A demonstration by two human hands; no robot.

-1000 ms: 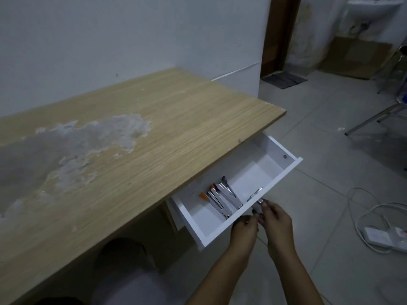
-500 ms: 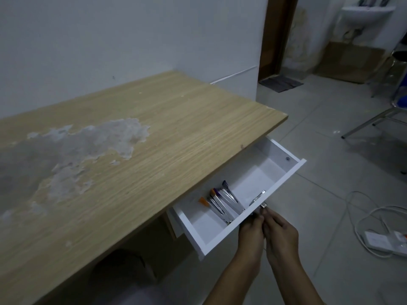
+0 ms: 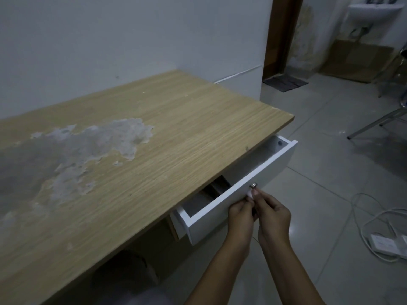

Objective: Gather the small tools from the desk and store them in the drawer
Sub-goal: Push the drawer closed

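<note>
A white drawer (image 3: 271,166) under the wooden desk (image 3: 154,139) stands only partly out, its front panel slanting from lower left to upper right. A small metal knob (image 3: 253,185) sticks out of the panel's middle. My left hand (image 3: 240,214) and my right hand (image 3: 273,214) are side by side against the panel just below the knob, fingertips pinched at it. The small tools are hidden under the desk top; only a narrow strip of the drawer's inside shows.
The desk top has a large patch of peeled grey veneer (image 3: 72,150) on its left. A white power strip with cables (image 3: 387,243) lies on the tiled floor at right. Metal chair legs (image 3: 378,122) stand farther right. A doorway (image 3: 284,38) opens behind the desk's far end.
The drawer has slid most of the way in under the desk, hiding the tools that lay in it. Both hands moved in with the front panel.
</note>
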